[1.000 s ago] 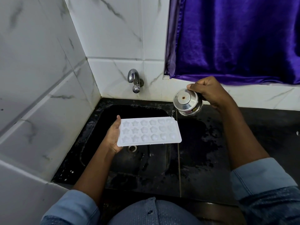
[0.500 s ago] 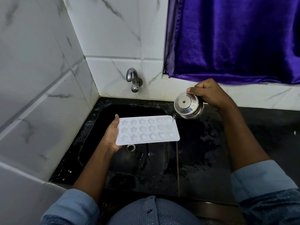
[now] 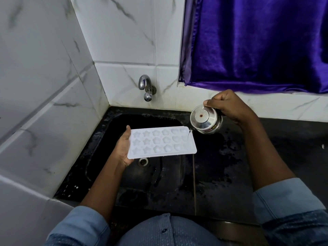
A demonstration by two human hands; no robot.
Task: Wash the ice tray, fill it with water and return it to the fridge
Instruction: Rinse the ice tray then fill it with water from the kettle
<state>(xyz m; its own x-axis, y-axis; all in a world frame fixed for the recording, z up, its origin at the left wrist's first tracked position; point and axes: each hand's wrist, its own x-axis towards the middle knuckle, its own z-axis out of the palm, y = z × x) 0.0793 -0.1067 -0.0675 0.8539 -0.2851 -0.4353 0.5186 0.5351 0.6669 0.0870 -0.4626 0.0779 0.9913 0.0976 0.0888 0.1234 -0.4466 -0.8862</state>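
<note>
White marble-veined tiles (image 3: 44,86) line the corner, and a purple satin curtain (image 3: 257,41) hangs at the right of the back wall. Below them a black bench (image 3: 230,166), wet and speckled with drops, carries a black sink (image 3: 159,178) with one round drain (image 3: 143,161) and one chrome tap (image 3: 146,87) on the wall above it.

One white ice tray (image 3: 162,142) is held roughly level over the sink, just above the drain. It has eighteen moulds, three rows of six: two columns of stars at the left, then flower-like and rounded shapes.

The left hand (image 3: 122,148) has the tray by its left short end. The thumb lies along that edge up to the far corner and the palm cups the side. The fingers go under the tray out of sight, so this grip is closed on the tray rather than spread flat.

The right hand (image 3: 229,105) is curled tight round the handle side of one small steel vessel (image 3: 205,121), with the thumb tip at the rim of its lid. The handle itself is mostly hidden by the fingers. The vessel is tipped toward the tray, just beside its far right corner, and a thin thread of water runs from its lip onto that corner.

Two light denim sleeves — left (image 3: 79,226), right (image 3: 287,199) — are pushed up the forearms.
</note>
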